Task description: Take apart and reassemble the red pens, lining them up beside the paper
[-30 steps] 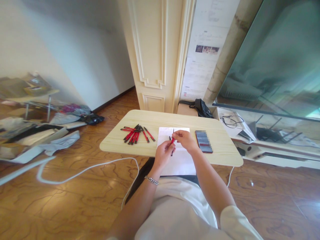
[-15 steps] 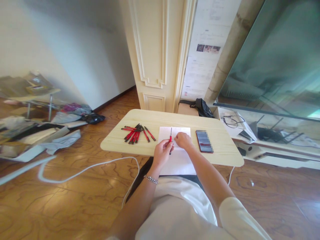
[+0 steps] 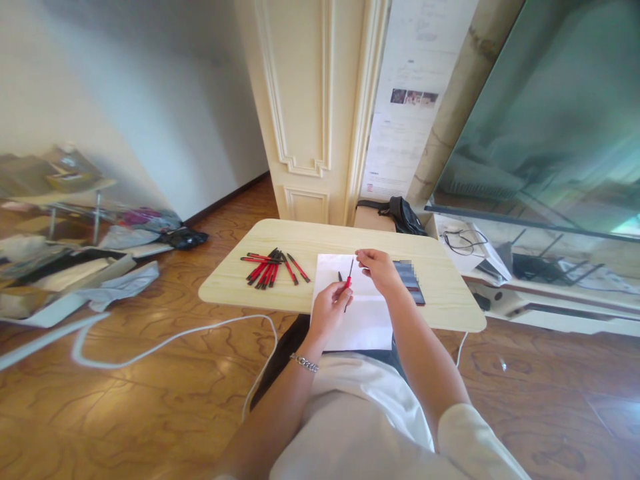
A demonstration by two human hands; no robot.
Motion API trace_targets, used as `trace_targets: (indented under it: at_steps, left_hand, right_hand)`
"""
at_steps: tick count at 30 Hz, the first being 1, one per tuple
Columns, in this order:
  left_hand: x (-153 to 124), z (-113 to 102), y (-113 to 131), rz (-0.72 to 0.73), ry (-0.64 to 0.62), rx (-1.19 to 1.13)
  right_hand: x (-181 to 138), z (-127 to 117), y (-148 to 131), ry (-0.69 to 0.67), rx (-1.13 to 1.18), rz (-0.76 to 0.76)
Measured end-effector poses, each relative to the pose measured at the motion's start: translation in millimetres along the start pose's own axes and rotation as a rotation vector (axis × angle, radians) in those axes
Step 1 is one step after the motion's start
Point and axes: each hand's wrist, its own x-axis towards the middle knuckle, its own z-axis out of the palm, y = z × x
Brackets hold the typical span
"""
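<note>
My left hand [image 3: 329, 308] is closed around a red and black pen [image 3: 348, 283], held upright over a white sheet of paper [image 3: 356, 319]. My right hand [image 3: 379, 268] is raised just right of the pen's thin top end, its fingers pinched together near it. What those fingers hold is too small to name. A small dark piece [image 3: 340, 276] lies on the paper close to the pen. Left of the paper lies a pile of several red and black pens [image 3: 270, 268].
The small light wooden table [image 3: 230, 287] carries a phone [image 3: 413, 285] at my right wrist. A white cable [image 3: 165, 343] runs over the wooden floor on the left. Clutter lies at far left, a low shelf with cables at right, a black bag behind the table.
My right hand lifted off the paper and moved up and right, near the pen's top. The pen in my left hand tilted slightly.
</note>
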Motion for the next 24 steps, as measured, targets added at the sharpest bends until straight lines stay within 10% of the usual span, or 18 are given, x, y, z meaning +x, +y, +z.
trace_targets:
  at_steps: [24]
  left_hand:
    - [-2, -2, -2, 0.024, 0.008, 0.093]
  right_hand:
    - [-14, 9, -21, -0.065, 0.129, -0.061]
